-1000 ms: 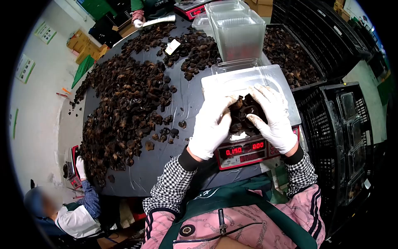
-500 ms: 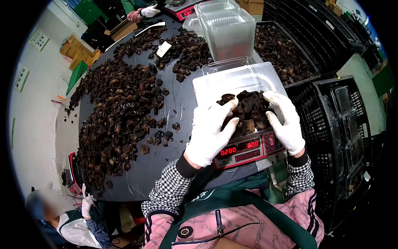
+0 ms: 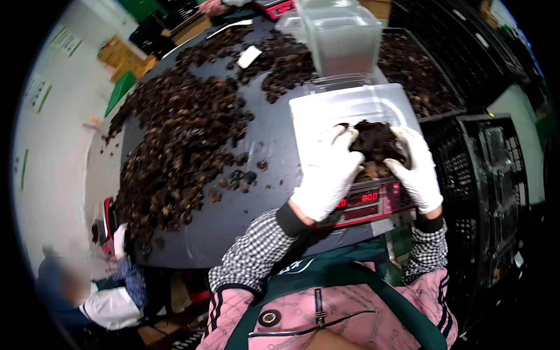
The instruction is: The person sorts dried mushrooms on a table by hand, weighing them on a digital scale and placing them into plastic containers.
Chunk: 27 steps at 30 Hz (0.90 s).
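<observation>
A heap of dark wood ear mushrooms (image 3: 376, 140) sits over a digital scale (image 3: 368, 214) with lit red figures. My gloved left hand (image 3: 326, 175) presses against the heap's left side, its fingers curled over the edge. From the right, my gloved right hand (image 3: 419, 169) cups the same heap, thumb at the front and fingers behind. Behind the mushrooms a clear plastic lid (image 3: 341, 86) stands over the scale's pale metal platform (image 3: 303, 119). My left hand hides part of the display, and whatever lies directly under the heap is hidden.
Loose wood ears (image 3: 181, 128) cover the table's left side. A tall stack of clear containers (image 3: 347, 46) stands behind the scale. Black crates (image 3: 461, 140) with packed boxes are at right. At lower left, a co-worker's gloved hand (image 3: 120, 240) is near another red scale (image 3: 109, 219).
The view has shifted, moving the scene rightward. My left hand has moved further over the heap and now covers part of the display, which read 0.200 before. My right hand stays at the heap.
</observation>
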Tool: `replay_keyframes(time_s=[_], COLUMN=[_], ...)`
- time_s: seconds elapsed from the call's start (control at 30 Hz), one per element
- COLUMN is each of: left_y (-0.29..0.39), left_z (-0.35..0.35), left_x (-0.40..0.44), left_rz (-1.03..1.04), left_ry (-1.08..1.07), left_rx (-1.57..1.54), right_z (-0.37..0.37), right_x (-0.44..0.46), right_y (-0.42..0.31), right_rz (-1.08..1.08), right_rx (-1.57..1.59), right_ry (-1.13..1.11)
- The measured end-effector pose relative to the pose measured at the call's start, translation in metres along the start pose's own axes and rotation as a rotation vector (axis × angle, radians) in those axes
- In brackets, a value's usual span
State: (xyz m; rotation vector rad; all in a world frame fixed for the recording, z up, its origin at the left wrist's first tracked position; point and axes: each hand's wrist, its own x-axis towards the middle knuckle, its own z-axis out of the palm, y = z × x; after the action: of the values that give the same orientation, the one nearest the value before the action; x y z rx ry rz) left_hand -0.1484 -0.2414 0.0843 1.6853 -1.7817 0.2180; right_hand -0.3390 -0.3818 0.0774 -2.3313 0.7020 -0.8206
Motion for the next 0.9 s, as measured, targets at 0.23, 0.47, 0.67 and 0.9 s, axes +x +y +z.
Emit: replay_keyframes(time_s=[0.23, 0.47, 0.67, 0.9], left_y=[-0.003, -0.129, -0.129, -0.032], left_z=[-0.027, -0.029, -0.041, -0.057], left_x=[-0.027, -0.155, -0.153, -0.059], left_rz=[-0.106, -0.543, -0.495, -0.322], left_ry=[0.256, 0.002, 0.140, 0.208], left_rx=[-0.087, 0.524, 0.451, -0.207], right_z=[0.006, -0.009, -0.005, -0.001], right_x=[-0.003, -0.022, -0.026, -0.027], right_y=[0.000, 0.005, -0.008, -0.011], right_rz=[0.105, 0.282, 0.341, 0.318], right_rx=[0.218, 0.384, 0.428, 0.382], right_ry=[0.110, 0.352, 0.376, 0.372])
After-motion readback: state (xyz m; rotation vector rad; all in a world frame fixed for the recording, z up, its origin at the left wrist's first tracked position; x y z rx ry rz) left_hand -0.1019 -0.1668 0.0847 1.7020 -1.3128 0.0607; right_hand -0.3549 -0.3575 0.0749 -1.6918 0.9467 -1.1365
